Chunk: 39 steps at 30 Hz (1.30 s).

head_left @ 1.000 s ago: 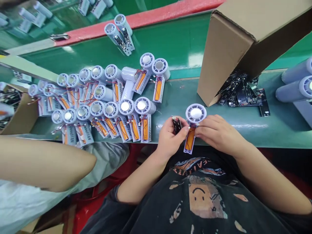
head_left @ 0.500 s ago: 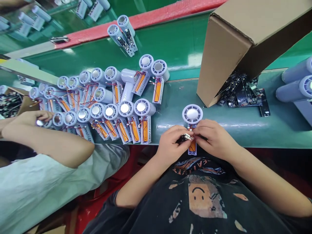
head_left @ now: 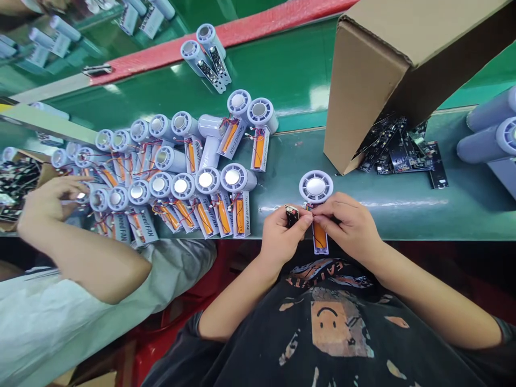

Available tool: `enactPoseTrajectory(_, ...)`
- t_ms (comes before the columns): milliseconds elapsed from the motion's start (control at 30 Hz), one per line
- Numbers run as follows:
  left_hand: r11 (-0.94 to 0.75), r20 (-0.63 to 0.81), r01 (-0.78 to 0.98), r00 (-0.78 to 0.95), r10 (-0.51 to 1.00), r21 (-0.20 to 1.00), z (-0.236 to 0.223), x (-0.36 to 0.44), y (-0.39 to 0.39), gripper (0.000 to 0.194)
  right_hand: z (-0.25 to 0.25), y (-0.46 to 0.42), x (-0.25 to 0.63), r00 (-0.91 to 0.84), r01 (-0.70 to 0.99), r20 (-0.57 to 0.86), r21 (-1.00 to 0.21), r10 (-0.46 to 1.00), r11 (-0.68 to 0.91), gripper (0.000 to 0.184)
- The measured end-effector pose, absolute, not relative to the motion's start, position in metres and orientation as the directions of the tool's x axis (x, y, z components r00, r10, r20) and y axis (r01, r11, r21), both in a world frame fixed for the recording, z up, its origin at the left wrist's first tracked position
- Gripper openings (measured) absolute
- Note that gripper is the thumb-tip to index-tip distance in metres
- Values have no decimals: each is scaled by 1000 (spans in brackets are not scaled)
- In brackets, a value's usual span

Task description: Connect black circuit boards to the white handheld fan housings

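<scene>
My left hand (head_left: 281,234) is closed on a small black circuit board (head_left: 292,216), which stands tilted up between thumb and fingers. Just right of it, my right hand (head_left: 342,217) pinches at the same spot, by some thin wires; what its fingertips hold is too small to make out. Both hands are over the handle of a lilac handheld fan (head_left: 316,186), whose round head lies beyond them on the bench. An orange battery (head_left: 320,236) shows in the open handle below my fingers.
Rows of similar fans (head_left: 207,180) lie to the left, by a co-worker's hand (head_left: 52,201). A tall cardboard box (head_left: 363,80) stands ahead right, with loose circuit boards (head_left: 407,153) spilling from it. More lilac fans (head_left: 484,145) lie at far right. Two fans (head_left: 205,51) stand behind.
The circuit board in my left hand has shifted left and turned more upright. My right fingertips have come in towards my left thumb. The co-worker's hand has lifted and opened somewhat.
</scene>
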<state>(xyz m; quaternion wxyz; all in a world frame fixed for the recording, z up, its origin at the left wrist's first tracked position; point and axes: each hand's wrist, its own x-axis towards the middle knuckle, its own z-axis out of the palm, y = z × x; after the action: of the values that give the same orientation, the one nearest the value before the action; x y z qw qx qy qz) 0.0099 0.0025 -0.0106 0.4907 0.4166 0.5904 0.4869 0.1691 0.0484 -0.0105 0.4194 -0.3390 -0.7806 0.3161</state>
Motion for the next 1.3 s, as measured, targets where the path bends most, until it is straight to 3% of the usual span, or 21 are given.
enactPoseTrajectory(200, 111, -85, 133, -184, 979, 985, -12, 6, 3, 23, -10, 46, 170, -363, 193, 345, -881, 866, 432, 9)
enactPoseTrajectory(400, -109, 152, 282, -136, 979, 953, -11, 6, 0, 6, -7, 44, 169, -305, 196, 214, -940, 928, 281, 11)
enactPoseTrajectory(667, 84, -63, 123, -169, 984, 989, -11, 8, -8, 7, -3, 45, 170, -381, 198, 210, -933, 901, 301, 10)
enactPoseTrajectory(933, -125, 155, 306, -78, 985, 944, -7, 3, -3, 4, -4, 43, 171, -319, 225, 278, -906, 906, 357, 9)
enactPoseTrajectory(1067, -60, 53, 296, 32, 998, 953, 1, -5, -8, 21, -4, 44, 173, -334, 240, 260, -906, 906, 349, 9)
enactPoseTrajectory(1200, 130, -162, 304, 82, 983, 944, 14, -10, -22, 21, -6, 43, 172, -353, 279, 300, -871, 887, 405, 8)
enactPoseTrajectory(1300, 187, -231, 208, 214, 949, 960, 22, -9, -33, 25, -8, 43, 167, -367, 287, 374, -825, 852, 486, 9)
